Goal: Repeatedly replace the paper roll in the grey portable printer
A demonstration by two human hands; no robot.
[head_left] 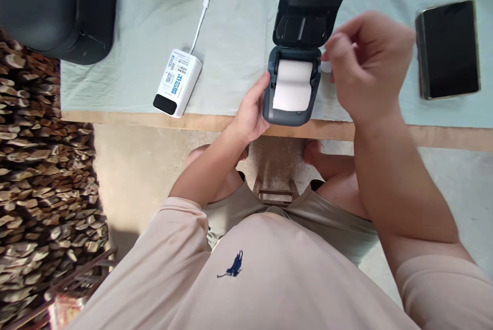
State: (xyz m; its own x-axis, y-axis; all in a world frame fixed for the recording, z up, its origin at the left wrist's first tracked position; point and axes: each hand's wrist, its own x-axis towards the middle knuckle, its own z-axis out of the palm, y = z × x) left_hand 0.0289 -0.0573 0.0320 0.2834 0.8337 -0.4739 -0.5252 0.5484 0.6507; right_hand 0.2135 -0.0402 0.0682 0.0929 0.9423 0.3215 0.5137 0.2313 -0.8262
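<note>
A small dark grey thermal printer (289, 116) has its lid (308, 8) raised, and a roll of white paper (293, 86) sits inside it. My left hand (252, 111) grips the printer's left side, with the thumb on its edge. At the printer's right side, my right hand (365, 65) has its fingers curled together and is slightly blurred. A small whitish piece (325, 66) shows by the right fingertips; I cannot tell what it is.
A white power bank (179, 80) with a short white cable (199, 26) lies to the left. A dark folding phone (450, 50) is at the right. A black case (87, 11) stands at the far left, near stacked firewood (42, 165). Pale cloth (231, 21) covers the table.
</note>
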